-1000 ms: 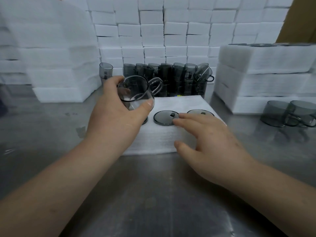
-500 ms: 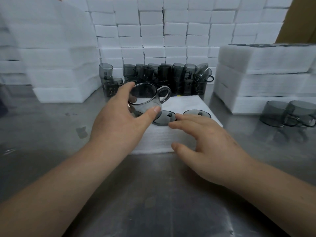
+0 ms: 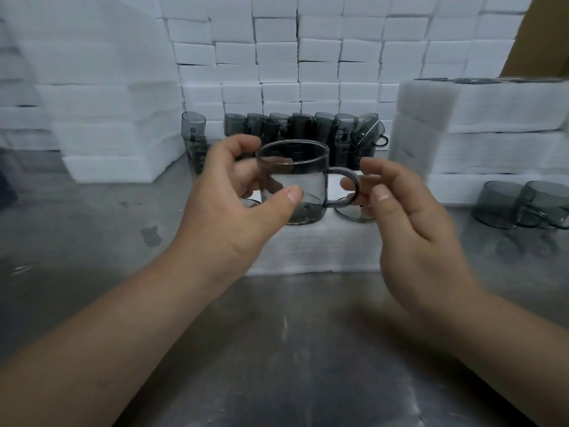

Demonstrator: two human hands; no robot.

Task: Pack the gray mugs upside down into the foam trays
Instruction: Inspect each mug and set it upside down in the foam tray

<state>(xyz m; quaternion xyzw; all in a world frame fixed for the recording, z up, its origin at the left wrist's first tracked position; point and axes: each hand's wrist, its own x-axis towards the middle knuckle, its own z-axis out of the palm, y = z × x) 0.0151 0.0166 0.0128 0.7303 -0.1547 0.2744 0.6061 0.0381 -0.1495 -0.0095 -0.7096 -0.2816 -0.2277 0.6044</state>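
Observation:
I hold a transparent gray mug (image 3: 308, 183) upright, rim up, above the white foam tray (image 3: 308, 251) in the middle of the table. My left hand (image 3: 234, 204) grips its body, thumb in front and fingers behind. My right hand (image 3: 415, 229) is at the handle on the mug's right, with fingertips behind the loop and the thumb a little to the right of it, apart. It is blurred. Dark round bases of upside-down mugs (image 3: 354, 214) show in the tray's back row, one partly hidden behind the held mug.
A row of gray mugs (image 3: 308, 127) stands at the back against a wall of white foam blocks, with stacked mugs (image 3: 194, 131) at its left end. Foam tray stacks rise at left (image 3: 107, 134) and right (image 3: 492, 124). Two mugs (image 3: 523, 208) sit at right on the metal table.
My left hand has turned the mug upright and carried it right, over the tray's middle. My right hand has lifted off the foam tray and come up to the mug's handle.

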